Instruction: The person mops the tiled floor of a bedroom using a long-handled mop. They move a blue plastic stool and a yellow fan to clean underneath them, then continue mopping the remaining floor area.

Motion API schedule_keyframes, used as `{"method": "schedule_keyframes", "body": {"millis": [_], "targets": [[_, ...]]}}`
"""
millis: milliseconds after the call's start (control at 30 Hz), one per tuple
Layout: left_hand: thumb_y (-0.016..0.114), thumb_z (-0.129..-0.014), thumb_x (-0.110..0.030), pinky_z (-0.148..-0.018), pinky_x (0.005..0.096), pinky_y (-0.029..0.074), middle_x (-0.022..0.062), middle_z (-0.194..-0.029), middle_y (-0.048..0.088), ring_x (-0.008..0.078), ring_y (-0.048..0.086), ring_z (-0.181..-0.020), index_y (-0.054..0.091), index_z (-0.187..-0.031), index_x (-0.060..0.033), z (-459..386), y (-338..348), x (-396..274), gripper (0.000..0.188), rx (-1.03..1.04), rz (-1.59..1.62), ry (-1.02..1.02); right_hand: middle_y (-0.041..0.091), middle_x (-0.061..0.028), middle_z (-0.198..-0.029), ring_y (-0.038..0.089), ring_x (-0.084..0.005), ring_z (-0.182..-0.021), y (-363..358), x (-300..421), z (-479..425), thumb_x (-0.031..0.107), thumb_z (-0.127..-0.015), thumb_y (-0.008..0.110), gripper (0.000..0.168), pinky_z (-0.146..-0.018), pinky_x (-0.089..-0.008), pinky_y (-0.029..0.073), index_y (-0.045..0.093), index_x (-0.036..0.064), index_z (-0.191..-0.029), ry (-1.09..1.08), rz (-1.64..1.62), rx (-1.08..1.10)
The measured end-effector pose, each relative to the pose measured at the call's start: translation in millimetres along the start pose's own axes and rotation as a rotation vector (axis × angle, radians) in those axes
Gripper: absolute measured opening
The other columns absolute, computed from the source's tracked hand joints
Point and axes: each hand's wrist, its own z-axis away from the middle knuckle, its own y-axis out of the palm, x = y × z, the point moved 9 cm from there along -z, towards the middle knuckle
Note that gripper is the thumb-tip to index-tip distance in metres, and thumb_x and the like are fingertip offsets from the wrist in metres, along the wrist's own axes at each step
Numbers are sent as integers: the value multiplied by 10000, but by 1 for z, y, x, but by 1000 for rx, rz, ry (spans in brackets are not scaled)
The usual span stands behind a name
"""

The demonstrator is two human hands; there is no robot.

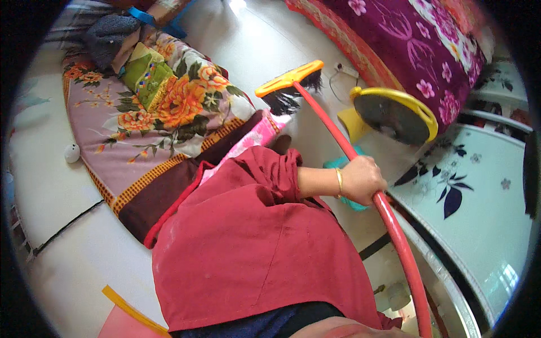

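Observation:
My left hand (362,179), with a gold-coloured bangle at the wrist, grips the red handle of a broom (323,116) partway along. The broom head, orange with black bristles, is tilted up beyond the hand near the middle top. From the hand the handle runs down to the bottom right edge. My right hand is out of view. A red sleeve and shirt (253,253) fill the lower middle. Just behind the left hand lies a turquoise thing (357,204), partly hidden. Beyond it stands a round dark thing with a yellow rim (427,114).
A floral padded mat (101,143) lies at left, with a green cloth (146,78) and dark grey fabric (112,36) on it. A purple floral cover (397,38) hangs at upper right, near a power strip (347,69). Glass-like patterned panels (486,198) stand at right.

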Motion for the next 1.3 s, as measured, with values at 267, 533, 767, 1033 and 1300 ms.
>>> {"method": "schedule_keyframes", "body": {"millis": [267, 533, 767, 1033, 1300], "targets": [[641, -597, -336, -590, 425, 467, 81, -619, 590, 283, 601, -647, 591, -597, -159, 15, -114, 252, 184, 58, -314, -312, 474, 13, -598, 439, -130, -529, 67, -183, -20, 189, -697, 610, 192, -616, -310, 310, 431, 129, -666, 106, -77, 97], [607, -646, -301, -679, 390, 454, 80, -633, 606, 275, 608, -669, 603, -639, -157, 96, -208, 480, 144, 188, -538, -476, 535, -56, -744, 532, -237, -780, 178, -449, 46, 246, -755, 613, 203, -848, -435, 399, 474, 113, -820, 428, 35, 279], [596, -705, -254, -779, 377, 447, 69, -819, 635, 245, 606, -810, 610, -730, -146, 166, -234, 625, 112, 221, -642, -622, 584, -102, -834, 559, -296, -889, 249, -575, 128, 83, -675, 652, 212, -900, -473, 383, 505, 91, -828, 584, -57, 505], [599, -741, -218, -894, 360, 434, 61, -1064, 580, 280, 490, -1110, 621, -898, -167, 230, -170, 662, 166, 357, -719, -835, 555, -97, -724, 575, -281, -788, 234, -572, 205, 23, -665, 585, 131, -852, -490, 410, 485, 53, -745, 667, 29, 465], [686, -670, -341, -820, 382, 480, 90, -960, 636, 286, 574, -973, 678, -890, -139, 169, 4, 515, 299, 733, -539, -729, 562, -103, -668, 595, -288, -720, 112, -418, 167, 30, -631, 608, 123, -784, -497, 451, 493, 42, -673, 793, 224, 405]]}}
